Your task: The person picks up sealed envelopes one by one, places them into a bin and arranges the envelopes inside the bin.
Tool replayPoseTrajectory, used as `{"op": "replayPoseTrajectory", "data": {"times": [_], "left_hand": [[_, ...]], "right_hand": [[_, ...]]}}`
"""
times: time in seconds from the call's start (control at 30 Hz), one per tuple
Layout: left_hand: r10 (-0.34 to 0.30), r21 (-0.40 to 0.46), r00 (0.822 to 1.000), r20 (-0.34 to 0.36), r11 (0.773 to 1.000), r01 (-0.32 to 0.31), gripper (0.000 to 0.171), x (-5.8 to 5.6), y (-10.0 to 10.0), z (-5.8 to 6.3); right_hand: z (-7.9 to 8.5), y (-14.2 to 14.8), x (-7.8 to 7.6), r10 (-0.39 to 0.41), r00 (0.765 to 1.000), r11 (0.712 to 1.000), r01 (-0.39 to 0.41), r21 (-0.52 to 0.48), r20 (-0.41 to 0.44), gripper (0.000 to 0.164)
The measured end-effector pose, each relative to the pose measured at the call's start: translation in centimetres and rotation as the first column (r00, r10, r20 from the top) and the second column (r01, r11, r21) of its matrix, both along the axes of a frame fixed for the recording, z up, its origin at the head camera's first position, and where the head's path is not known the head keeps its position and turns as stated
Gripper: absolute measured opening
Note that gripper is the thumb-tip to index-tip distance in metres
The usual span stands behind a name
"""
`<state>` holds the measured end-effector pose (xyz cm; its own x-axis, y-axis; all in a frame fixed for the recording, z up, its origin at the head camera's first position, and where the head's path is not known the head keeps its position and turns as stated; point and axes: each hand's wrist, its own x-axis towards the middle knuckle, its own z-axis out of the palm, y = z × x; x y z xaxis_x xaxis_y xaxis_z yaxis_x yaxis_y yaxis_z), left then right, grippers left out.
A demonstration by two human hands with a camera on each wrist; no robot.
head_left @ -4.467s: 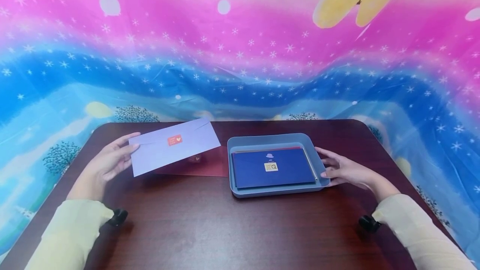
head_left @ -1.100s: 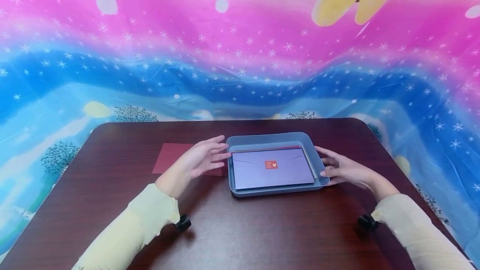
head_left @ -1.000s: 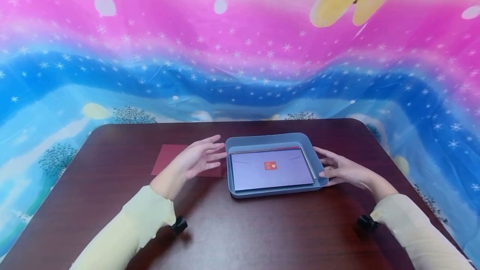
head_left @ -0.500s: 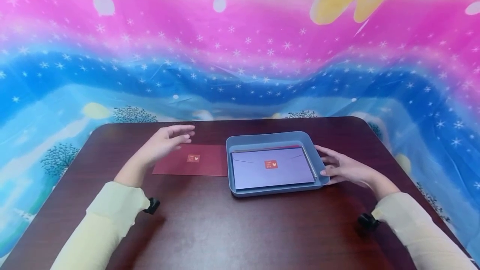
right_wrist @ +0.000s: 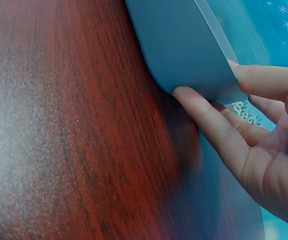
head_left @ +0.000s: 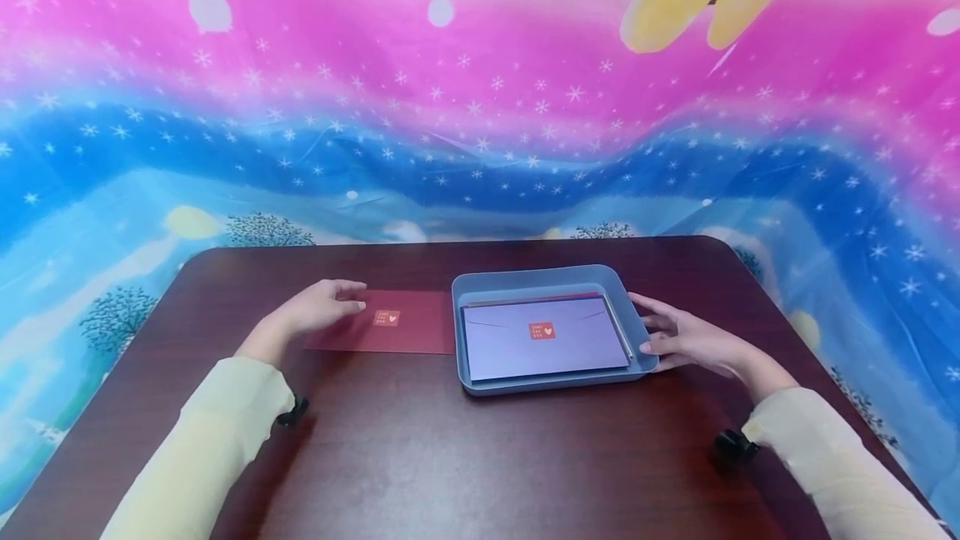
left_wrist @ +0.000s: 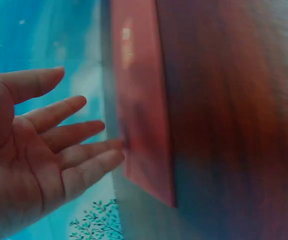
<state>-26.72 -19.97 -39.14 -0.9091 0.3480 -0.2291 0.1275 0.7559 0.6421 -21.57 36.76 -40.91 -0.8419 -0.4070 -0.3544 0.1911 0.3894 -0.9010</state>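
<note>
My left hand [head_left: 318, 311] hovers over the left end of a dark red envelope [head_left: 412, 333] with a small "just for you" heart sticker. Its fingers are loosely extended and hold nothing; in the left wrist view the palm faces the envelope [left_wrist: 142, 105]. To the right sits a blue-grey tray [head_left: 525, 280]. A pale lilac envelope [head_left: 570, 348] with a red heart sticker tops the stack inside, edges of others peeking out behind. My right hand [head_left: 697, 342] grips the tray's right side, thumb at the rim and fingers against the outer wall [right_wrist: 184, 45].
Everything lies on a dark reddish-brown wooden table [head_left: 420, 457]. Behind it hangs a pink and blue snowflake-patterned cloth [head_left: 480, 107]. The red envelope's right end meets the tray's left side.
My left hand laid the lilac envelope on the blue one in the tray and let go. It then moved back left and lowered over the red envelope. My right hand stayed at the tray.
</note>
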Motion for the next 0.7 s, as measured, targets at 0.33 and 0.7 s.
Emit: {"op": "replayPoseTrajectory", "data": {"times": [0.33,0.7], "left_hand": [[0.055,-0.299,0.992,-0.112,0.950,-0.086,0.053,1.8,0.7,-0.9],[0.076,-0.409,0.997,-0.017,0.909,-0.076,0.100,2.2,-1.7,0.1]], "right_hand": [[0.2,0.0,0.0,0.007,1.000,1.000,-0.007,0.007,0.003,0.094],[0.2,-0.1,0.0,0.012,1.000,1.000,-0.012,-0.020,0.017,0.095]]}}
